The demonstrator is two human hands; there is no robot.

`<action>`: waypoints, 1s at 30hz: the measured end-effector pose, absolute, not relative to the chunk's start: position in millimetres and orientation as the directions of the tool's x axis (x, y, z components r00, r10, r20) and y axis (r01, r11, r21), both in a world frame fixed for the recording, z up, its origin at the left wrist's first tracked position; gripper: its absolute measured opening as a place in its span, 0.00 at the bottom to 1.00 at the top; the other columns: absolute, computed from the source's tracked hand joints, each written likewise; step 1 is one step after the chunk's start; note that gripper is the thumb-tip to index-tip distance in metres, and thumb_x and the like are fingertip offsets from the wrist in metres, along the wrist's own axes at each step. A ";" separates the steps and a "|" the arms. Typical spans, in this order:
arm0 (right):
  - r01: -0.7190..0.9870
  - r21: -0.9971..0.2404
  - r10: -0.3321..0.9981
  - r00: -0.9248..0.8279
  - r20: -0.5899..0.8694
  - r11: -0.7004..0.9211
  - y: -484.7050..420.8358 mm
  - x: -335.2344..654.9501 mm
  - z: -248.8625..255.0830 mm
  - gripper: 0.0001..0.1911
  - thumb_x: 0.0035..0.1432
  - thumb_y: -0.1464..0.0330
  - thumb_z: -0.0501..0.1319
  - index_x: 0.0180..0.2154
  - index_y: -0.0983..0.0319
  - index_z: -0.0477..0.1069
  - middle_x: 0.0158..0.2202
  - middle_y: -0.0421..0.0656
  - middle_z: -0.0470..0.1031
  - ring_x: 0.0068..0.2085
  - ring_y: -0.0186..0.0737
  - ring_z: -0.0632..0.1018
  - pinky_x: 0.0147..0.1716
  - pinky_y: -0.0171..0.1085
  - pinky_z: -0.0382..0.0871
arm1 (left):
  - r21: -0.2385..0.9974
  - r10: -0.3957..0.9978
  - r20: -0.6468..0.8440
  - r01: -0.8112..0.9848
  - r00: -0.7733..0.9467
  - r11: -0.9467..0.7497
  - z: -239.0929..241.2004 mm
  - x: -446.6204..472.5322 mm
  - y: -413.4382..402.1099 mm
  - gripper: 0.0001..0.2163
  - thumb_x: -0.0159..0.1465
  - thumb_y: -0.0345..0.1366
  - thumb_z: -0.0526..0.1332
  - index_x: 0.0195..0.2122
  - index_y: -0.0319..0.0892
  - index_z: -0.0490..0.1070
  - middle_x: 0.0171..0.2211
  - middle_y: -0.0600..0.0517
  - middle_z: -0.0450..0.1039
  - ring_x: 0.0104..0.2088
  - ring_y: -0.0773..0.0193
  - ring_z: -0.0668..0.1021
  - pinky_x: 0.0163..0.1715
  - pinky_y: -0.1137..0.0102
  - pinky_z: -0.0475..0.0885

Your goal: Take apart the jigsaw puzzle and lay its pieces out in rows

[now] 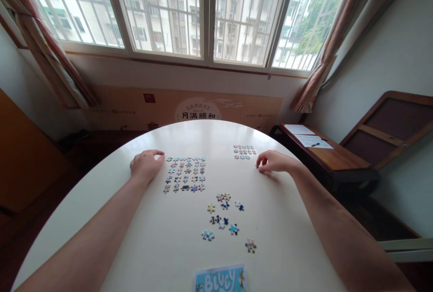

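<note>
The round white worktop (162, 247) spreads before me, carrying a sorted grid of puzzle pieces (185, 174), a looser scatter (225, 220) nearer me and a small cluster (244, 151) far right. My left hand (146, 165) rests loosely curled beside the grid — my right hand (272, 162) pinches a tiny dark piece (257, 166) just below that cluster.
</note>
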State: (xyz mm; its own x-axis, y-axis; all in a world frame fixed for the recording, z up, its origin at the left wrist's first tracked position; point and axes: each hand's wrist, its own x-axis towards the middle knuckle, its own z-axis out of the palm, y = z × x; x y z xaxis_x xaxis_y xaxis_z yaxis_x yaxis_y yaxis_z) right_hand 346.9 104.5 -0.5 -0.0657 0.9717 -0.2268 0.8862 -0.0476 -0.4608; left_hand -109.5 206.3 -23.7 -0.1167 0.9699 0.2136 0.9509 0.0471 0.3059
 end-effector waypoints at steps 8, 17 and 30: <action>0.895 -0.441 0.996 0.025 -0.087 -0.061 111.2 343.9 -13.6 0.13 0.53 0.67 0.63 0.39 0.60 0.82 0.36 0.42 0.81 0.30 0.34 0.77 0.34 0.32 0.68 | 0.305 0.968 0.223 0.951 -0.112 0.040 -24.6 -110.1 207.5 0.17 0.60 0.42 0.57 0.46 0.48 0.80 0.53 0.45 0.76 0.54 0.42 0.74 0.55 0.54 0.68; 0.909 -0.415 0.993 0.085 0.083 -0.043 116.1 335.5 -24.1 0.13 0.58 0.66 0.61 0.42 0.56 0.82 0.45 0.40 0.81 0.46 0.41 0.79 0.48 0.35 0.69 | 0.302 0.970 0.215 0.952 -0.113 0.044 -23.2 -110.0 207.0 0.17 0.59 0.42 0.57 0.46 0.49 0.80 0.53 0.46 0.76 0.54 0.43 0.74 0.55 0.55 0.68; 0.907 -0.419 0.985 0.106 0.137 -0.040 112.9 335.4 -21.3 0.12 0.58 0.65 0.61 0.41 0.57 0.82 0.44 0.41 0.81 0.44 0.42 0.79 0.45 0.35 0.69 | 0.307 0.966 0.230 0.951 -0.113 0.038 -25.2 -110.2 207.3 0.17 0.60 0.43 0.57 0.46 0.48 0.81 0.53 0.46 0.77 0.54 0.42 0.74 0.54 0.54 0.69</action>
